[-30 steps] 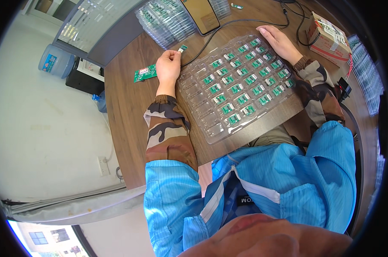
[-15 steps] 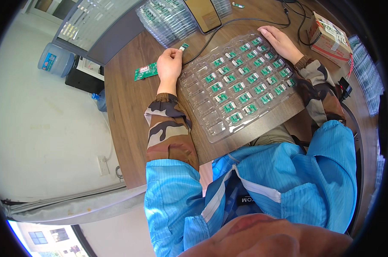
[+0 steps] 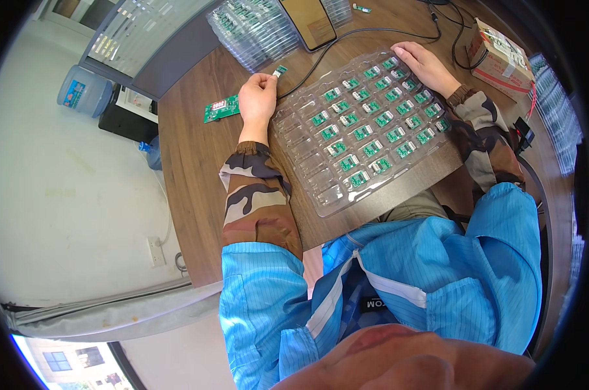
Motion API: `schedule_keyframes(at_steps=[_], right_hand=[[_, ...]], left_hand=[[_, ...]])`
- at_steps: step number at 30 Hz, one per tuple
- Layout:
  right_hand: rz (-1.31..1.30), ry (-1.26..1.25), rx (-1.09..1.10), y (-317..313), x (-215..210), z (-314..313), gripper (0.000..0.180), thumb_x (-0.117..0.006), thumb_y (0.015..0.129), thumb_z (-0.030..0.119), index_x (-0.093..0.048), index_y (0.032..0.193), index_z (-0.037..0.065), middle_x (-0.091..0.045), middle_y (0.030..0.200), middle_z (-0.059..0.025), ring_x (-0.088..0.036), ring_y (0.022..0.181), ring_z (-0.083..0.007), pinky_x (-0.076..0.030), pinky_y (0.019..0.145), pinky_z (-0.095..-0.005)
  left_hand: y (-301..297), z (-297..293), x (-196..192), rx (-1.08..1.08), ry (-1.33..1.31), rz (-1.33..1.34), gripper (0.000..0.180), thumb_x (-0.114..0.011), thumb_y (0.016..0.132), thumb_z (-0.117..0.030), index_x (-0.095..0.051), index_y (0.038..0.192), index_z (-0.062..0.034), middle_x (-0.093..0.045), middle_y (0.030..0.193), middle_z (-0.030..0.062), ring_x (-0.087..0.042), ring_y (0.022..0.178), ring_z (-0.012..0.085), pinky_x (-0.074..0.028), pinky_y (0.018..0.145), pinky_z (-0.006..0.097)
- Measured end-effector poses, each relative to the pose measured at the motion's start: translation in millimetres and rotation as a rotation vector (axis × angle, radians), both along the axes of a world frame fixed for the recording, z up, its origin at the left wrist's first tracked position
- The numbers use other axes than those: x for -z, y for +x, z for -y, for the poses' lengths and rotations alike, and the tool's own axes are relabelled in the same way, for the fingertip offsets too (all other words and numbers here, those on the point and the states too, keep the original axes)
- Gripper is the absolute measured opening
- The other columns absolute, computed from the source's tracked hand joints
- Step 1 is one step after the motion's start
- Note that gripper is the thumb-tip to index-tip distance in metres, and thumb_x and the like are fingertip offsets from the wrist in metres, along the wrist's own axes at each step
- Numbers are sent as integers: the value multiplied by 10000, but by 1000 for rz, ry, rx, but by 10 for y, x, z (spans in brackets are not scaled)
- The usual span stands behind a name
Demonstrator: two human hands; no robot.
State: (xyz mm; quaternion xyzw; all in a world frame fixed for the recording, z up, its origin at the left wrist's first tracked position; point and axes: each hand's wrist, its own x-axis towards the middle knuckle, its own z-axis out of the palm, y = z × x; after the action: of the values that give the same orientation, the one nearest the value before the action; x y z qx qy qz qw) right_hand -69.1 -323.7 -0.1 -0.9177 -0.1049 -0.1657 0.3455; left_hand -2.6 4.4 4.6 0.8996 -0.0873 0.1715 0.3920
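In my left hand (image 3: 258, 97), a small green circuit board (image 3: 279, 71) is pinched between thumb and fingers, just beyond the tray's far left corner. A larger green board with a red display (image 3: 222, 108) lies on the table, partly hidden behind that hand. The clear plastic tray (image 3: 318, 192) lies before me at a slant, with rows of small green boards (image 3: 372, 149) in its pockets. Its left-hand pockets hold no boards. My right hand (image 3: 426, 67) rests with fingers stretched out at the tray's far right corner, holding nothing.
Stacked clear trays with boards (image 3: 255, 32) stand at the back, and a phone (image 3: 311, 25) leans against them. A black cable (image 3: 366, 29) runs behind the tray. Far right sits a cardboard box (image 3: 500, 62). One loose small board (image 3: 362, 8) lies at the far edge.
My right hand has shifted very slightly toward me at the tray's corner. The left hand and its small board stay where they were.
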Motion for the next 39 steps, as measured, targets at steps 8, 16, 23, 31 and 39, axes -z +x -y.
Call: schedule_keyframes(at_steps=[8,16,23,31,39], right_hand=[[-3,8,10,-16,-16,-19,343,-382,878,285,-498,1043,8,-516,1021,-119,-496,959,-216,-368,828,-275],[218,37,54,-424,-162,38,278,-464,834,237,-524,964,-1,-528,968,-125,-498,921,-264,-380,807,-304],[150,-849,529,-1598,-431,253,287,-610,671,145,-553,943,73,-455,1128,-79,-380,1076,-306,-320,900,-413],[-157,-1050,800,-1932,-166,735,323,-540,661,26,-493,977,73,-438,1134,-74,-492,908,-280,-418,759,-392],[-230,-1249,761,-1704,-110,983,164,-475,716,43,-498,878,47,-493,896,-87,-552,711,-231,-464,550,-297]], left_hand=[[12,-9,6,-3,1,8,209,-583,717,-250,-606,754,-46,-594,639,68,-562,601,202,-429,572,302],[7,0,33,16,-20,35,205,-589,714,-239,-603,749,-37,-590,629,79,-560,583,208,-431,565,305],[-10,-14,11,8,-6,52,206,-590,716,-240,-601,739,-35,-584,616,78,-553,570,202,-426,557,302],[-8,12,-2,30,-10,30,215,-591,725,-234,-598,747,-20,-560,589,46,-507,539,139,-402,533,269],[-6,4,12,4,0,47,189,-590,723,-221,-593,728,-31,-572,591,63,-526,530,182,-411,529,294]])
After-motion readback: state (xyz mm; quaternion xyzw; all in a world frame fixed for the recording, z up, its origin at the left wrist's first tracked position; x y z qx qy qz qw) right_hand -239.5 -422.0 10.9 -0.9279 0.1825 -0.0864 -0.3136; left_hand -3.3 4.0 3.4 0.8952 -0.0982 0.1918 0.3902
